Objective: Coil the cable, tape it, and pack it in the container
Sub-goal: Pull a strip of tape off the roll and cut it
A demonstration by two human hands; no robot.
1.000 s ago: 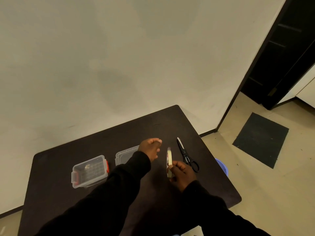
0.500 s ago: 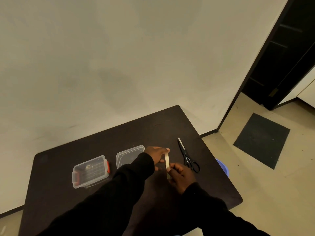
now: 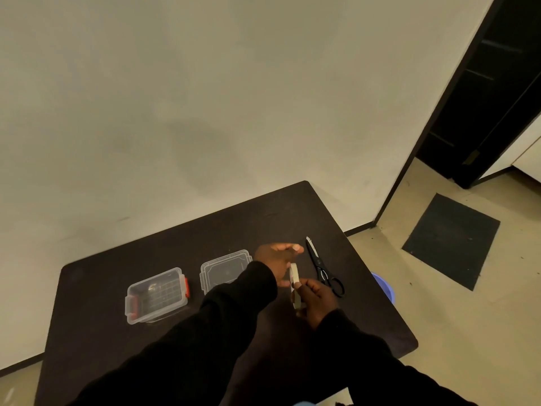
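The person's right hand (image 3: 317, 300) held a roll of tape (image 3: 294, 284) on its edge above the dark counter (image 3: 96, 341). The fingers (image 3: 303, 285) of that hand were closed tight on the lower part of the roll. The left hand (image 3: 276, 259) was just beside the roll, on its left side. Its thumb was near the roll, but the picture could not show if it touched. Its other fingers (image 3: 294, 247) were spread out and pointed away past the top of the roll, so that hand was not closed on anything.

A pair of black scissors (image 3: 323, 266) lay flat on the counter just to the right of both hands, with the blades shut. A clear lid (image 3: 224, 269) lay flat on the counter to the left of the left hand, partly hidden by the black sleeve (image 3: 231, 312). Farther left stood a small clear box (image 3: 156, 294) with red clips (image 3: 186, 287) on its ends. It was open on top. Something small and shiny was inside it, but it was too blurry to tell what it was. No cable could be made out for sure.
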